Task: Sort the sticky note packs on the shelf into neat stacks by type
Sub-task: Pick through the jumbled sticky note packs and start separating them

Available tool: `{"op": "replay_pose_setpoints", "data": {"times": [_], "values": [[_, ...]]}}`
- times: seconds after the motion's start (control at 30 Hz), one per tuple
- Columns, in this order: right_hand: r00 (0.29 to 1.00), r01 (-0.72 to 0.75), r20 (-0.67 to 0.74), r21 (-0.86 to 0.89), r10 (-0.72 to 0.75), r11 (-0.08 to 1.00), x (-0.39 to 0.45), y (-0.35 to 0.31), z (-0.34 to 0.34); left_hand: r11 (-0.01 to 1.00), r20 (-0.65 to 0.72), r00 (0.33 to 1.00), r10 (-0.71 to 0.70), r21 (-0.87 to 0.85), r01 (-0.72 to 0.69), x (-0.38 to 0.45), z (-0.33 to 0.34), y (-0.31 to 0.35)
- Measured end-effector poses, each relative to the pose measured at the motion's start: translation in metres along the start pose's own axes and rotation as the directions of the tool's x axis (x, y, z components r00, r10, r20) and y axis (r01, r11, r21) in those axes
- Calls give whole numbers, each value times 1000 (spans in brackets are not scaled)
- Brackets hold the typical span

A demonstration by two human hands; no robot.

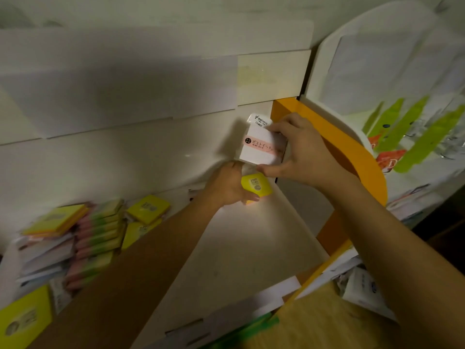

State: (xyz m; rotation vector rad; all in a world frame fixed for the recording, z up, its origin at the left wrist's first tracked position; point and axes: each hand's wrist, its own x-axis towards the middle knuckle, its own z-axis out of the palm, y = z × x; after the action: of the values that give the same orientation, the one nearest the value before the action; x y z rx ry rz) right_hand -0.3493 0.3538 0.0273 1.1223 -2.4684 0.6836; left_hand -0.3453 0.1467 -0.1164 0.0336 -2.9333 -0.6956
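Note:
My right hand (299,152) grips a white sticky note pack with a pink band (259,147), held up against the back right corner of the white shelf (246,248). Just below it my left hand (227,183) holds a yellow pack with a round label (258,186) near the shelf floor. Several more packs lie at the shelf's left end: a yellow one on orange (56,219), a row of pink-and-green packs (98,238), and yellow packs (147,210). My left forearm hides part of that group.
An orange frame (352,157) borders the shelf on the right. Beyond it a white display holds green-and-clear packaged goods (415,137). A yellow pack (24,321) sits at the bottom left edge. Paper goods fill the lower right shelf (362,285).

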Motion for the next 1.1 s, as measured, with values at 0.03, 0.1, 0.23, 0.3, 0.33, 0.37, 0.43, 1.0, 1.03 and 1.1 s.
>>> {"op": "replay_pose_setpoints", "data": {"times": [0.03, 0.1, 0.23, 0.3, 0.33, 0.37, 0.43, 1.0, 1.03, 1.1], "values": [[1000, 6, 3, 6, -6, 1000, 2, -1, 1, 1000, -6, 1000, -18, -5, 18, -9, -17, 2], [1000, 21, 21, 30, -22, 999, 6, -4, 6, 998, -53, 997, -58, -7, 58, -32, -52, 4], [991, 73, 106, 126, -87, 989, 13, -14, 28, 987, -257, 953, -158, -35, 155, -74, -100, -29], [974, 113, 177, 174, -144, 978, 16, -22, 47, 990, -282, 949, -143, -29, 140, -97, -118, -39], [961, 131, 218, 190, -172, 973, 18, -26, 58, 991, -279, 951, -131, -23, 130, -108, -126, -43], [946, 153, 252, 203, -203, 967, 20, -30, 68, 992, -274, 954, -121, -12, 122, -118, -134, -47], [918, 196, 301, 227, -260, 954, 26, -37, 87, 992, -278, 954, -116, 23, 127, -137, -148, -52], [795, 189, 549, 179, -258, 966, 28, -35, 167, 953, -314, 905, -287, -3, 302, -213, -184, -78], [792, 188, 554, 177, -255, 966, 28, -36, 167, 952, -311, 905, -290, 1, 305, -215, -184, -79], [786, 180, 568, 168, -244, 969, 27, -39, 165, 950, -315, 902, -296, -2, 311, -219, -187, -82]]}}
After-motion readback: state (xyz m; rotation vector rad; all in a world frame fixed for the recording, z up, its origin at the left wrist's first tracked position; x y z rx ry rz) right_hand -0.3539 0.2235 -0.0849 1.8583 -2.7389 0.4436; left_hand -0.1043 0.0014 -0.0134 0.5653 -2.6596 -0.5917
